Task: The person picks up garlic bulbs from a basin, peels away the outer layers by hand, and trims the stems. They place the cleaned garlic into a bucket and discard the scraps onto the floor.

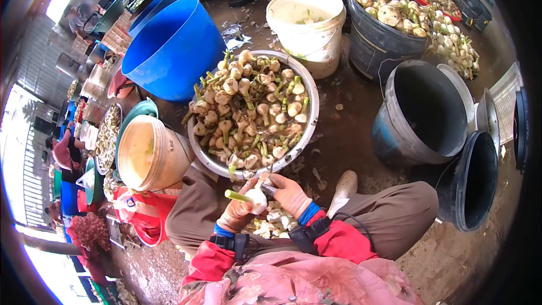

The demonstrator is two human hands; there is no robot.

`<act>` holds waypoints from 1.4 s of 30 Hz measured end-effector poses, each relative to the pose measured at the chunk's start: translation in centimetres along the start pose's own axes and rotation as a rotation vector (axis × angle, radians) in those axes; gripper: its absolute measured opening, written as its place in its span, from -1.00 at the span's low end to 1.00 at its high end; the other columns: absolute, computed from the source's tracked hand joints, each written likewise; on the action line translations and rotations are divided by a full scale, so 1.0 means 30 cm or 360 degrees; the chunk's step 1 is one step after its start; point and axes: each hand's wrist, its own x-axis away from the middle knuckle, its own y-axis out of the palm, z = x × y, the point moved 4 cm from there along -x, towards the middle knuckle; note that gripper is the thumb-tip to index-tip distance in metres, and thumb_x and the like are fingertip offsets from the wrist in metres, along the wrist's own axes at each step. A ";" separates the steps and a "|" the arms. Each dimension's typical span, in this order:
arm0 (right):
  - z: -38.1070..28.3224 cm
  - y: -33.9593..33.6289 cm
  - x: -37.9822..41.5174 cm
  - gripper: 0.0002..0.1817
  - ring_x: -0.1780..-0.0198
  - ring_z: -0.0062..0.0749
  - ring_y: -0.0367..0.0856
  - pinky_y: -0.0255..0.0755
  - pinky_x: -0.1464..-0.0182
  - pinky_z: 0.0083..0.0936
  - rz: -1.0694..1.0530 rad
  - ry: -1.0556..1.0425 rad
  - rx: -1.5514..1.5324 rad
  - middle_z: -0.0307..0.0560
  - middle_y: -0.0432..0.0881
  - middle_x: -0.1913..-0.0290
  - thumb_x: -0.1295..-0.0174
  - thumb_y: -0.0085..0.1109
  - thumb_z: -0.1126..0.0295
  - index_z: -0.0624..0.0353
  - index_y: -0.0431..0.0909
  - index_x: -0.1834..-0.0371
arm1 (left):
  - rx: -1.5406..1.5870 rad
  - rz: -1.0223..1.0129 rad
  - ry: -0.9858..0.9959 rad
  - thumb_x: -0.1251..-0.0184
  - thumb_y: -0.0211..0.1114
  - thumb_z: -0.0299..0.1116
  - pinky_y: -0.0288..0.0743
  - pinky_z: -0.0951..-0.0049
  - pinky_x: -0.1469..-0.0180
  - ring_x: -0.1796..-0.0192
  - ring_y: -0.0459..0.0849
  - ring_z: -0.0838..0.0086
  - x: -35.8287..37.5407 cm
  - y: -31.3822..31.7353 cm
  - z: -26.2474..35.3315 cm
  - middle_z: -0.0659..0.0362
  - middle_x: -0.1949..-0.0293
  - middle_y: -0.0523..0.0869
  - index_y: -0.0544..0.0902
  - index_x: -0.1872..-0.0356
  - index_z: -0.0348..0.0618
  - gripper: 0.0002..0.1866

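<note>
My left hand, in a stained orange glove, is closed around a garlic bulb with a white head and a short green stem pointing left. Against the bulb's right side, my right hand, gloved the same way, grips a small knife; most of it is hidden by the fingers. Just beyond both hands stands a wide metal basin heaped with unpeeled garlic bulbs with cut stems. Between my legs, below the hands, lie garlic bulbs and peelings.
Left of the basin are a blue tub and a cream bucket. A white bucket and a black bucket full of garlic stand beyond. Two dark buckets tilt at right. Other people work at far left.
</note>
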 end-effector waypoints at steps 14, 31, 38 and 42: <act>-0.129 -0.094 0.006 -0.65 0.27 -0.51 0.55 0.49 0.16 -0.53 0.0546 -0.0464 -0.0745 -0.13 0.58 0.23 -0.17 -0.03 0.68 0.21 0.48 -0.03 | 0.0909 0.0786 0.0306 -0.21 0.31 -0.13 0.53 0.08 0.02 0.03 0.62 0.24 -0.016 -0.112 -0.047 0.13 0.06 0.64 0.56 0.05 -0.12 -0.63; -0.042 0.040 0.014 -0.51 -0.01 0.02 0.55 0.41 -0.04 -0.29 0.0241 -0.0266 0.1073 0.18 0.58 0.04 -0.11 0.08 0.52 0.00 0.43 -0.17 | -0.0487 0.0866 0.0678 -0.05 0.37 -0.55 0.44 0.50 0.00 0.02 0.54 0.44 0.020 0.042 0.036 0.15 0.02 0.53 0.60 0.12 -0.24 -0.69; -0.046 0.037 0.002 -0.47 -0.04 0.04 0.52 0.40 -0.07 -0.32 0.0345 -0.0095 0.1433 0.20 0.56 0.00 -0.06 0.02 0.57 0.05 0.41 -0.18 | -0.1024 0.0746 0.0643 0.00 0.36 -0.66 0.37 0.44 -0.18 -0.18 0.48 0.38 -0.002 0.075 0.022 0.01 -0.21 0.44 0.66 0.11 -0.19 -0.64; 0.056 -0.048 -0.027 -0.45 -0.10 -0.08 0.52 0.38 -0.11 -0.39 0.0367 -0.0013 0.0915 0.17 0.55 -0.06 -0.05 0.01 0.61 0.08 0.40 -0.20 | -0.0174 0.0501 0.0622 -0.06 0.34 -0.58 0.40 0.32 -0.19 -0.22 0.43 0.36 0.014 0.056 0.043 0.06 -0.28 0.36 0.65 0.06 -0.10 -0.64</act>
